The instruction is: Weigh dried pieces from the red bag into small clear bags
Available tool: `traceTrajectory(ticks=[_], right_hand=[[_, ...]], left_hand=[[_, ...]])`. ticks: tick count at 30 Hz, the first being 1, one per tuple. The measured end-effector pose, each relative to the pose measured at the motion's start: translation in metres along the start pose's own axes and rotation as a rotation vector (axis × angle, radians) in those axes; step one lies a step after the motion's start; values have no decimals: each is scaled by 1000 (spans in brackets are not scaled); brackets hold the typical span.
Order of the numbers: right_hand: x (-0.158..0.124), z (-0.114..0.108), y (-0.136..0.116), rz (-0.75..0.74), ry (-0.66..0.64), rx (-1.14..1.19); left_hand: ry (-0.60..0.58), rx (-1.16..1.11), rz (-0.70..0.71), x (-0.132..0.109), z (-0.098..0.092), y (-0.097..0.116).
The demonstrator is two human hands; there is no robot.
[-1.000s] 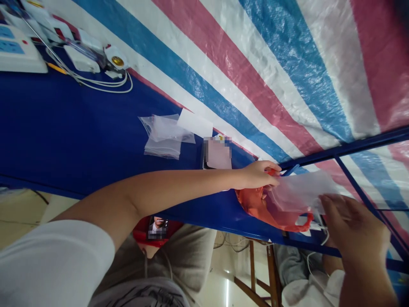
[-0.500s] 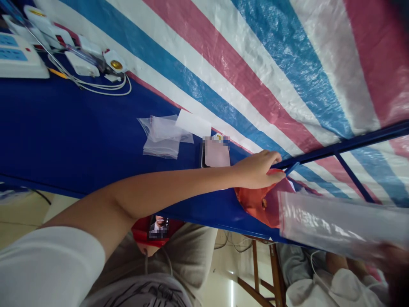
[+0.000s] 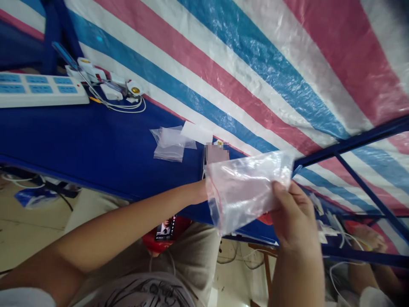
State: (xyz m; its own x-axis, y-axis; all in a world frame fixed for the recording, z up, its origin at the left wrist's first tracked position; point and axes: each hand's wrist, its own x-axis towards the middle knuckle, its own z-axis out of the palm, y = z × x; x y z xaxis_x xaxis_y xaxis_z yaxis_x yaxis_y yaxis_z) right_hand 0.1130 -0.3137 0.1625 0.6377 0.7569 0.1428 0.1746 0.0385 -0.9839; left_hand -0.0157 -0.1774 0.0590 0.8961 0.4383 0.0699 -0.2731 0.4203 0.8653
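My right hand (image 3: 292, 204) pinches the end of a clear zip-lock plastic bag (image 3: 247, 187) between thumb and fingers. The bag stretches out to the left above the table, its red-lined mouth facing my left hand. Reaching in from the left, my left hand (image 3: 201, 192) goes behind the bag, so its fingers are hidden. A small part of an orange-red item (image 3: 265, 218) shows below the bag. More clear zip-lock bags (image 3: 169, 149) lie flat on the blue table (image 3: 105, 140), near a white sheet (image 3: 196, 133) and a partly covered pinkish pad (image 3: 217, 152).
A white power strip (image 3: 41, 90) and coiled white cable (image 3: 128, 108) are at the left. Striped sheeting (image 3: 223, 76) rises behind the table; a blue metal frame (image 3: 358, 138) is at the right. A phone (image 3: 165, 229) rests at my lap. Another person's hand (image 3: 370, 238) shows at right.
My right hand has brought the clear bag leftward in front of me. My left hand has drawn back left from the orange-red item to behind the bag. The view has shifted slightly.
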Motion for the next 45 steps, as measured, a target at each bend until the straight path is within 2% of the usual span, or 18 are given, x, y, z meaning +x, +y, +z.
traceTrajectory(ticks=[3, 5, 7, 9, 12, 17, 21, 25, 29, 32, 35, 39, 45], right_hand=[[6, 17, 12, -51, 10, -70], [6, 24, 16, -108, 60, -170], [5, 29, 18, -162, 111, -263], [3, 35, 19, -185, 142, -292], [2, 43, 25, -138, 159, -180], [1, 54, 44, 3, 140, 186], [-6, 62, 55, 76, 49, 290], [-11, 66, 62, 95, -12, 288], [-12, 63, 67, 85, -80, 275], [-14, 58, 68, 78, -129, 244], [-18, 57, 67, 54, -137, 201], [-21, 63, 71, 25, -123, 179], [-8, 70, 96, 111, -20, 254]], left_hand=[[153, -212, 54, -22, -21, 16], [217, -255, 121, -40, -34, 33], [219, -134, 141, -56, -42, 50], [270, 86, 123, -65, -44, 63], [423, 342, 109, -66, -42, 70], [630, 285, 239, -53, -42, 55], [662, 245, 252, -45, -44, 44], [676, 242, 263, -36, -48, 38], [713, 210, 242, -33, -56, 34], [690, 227, 196, -37, -60, 34], [657, 311, 179, -40, -62, 38], [714, 427, 216, -37, -62, 43], [744, 625, 130, -38, -74, 44]])
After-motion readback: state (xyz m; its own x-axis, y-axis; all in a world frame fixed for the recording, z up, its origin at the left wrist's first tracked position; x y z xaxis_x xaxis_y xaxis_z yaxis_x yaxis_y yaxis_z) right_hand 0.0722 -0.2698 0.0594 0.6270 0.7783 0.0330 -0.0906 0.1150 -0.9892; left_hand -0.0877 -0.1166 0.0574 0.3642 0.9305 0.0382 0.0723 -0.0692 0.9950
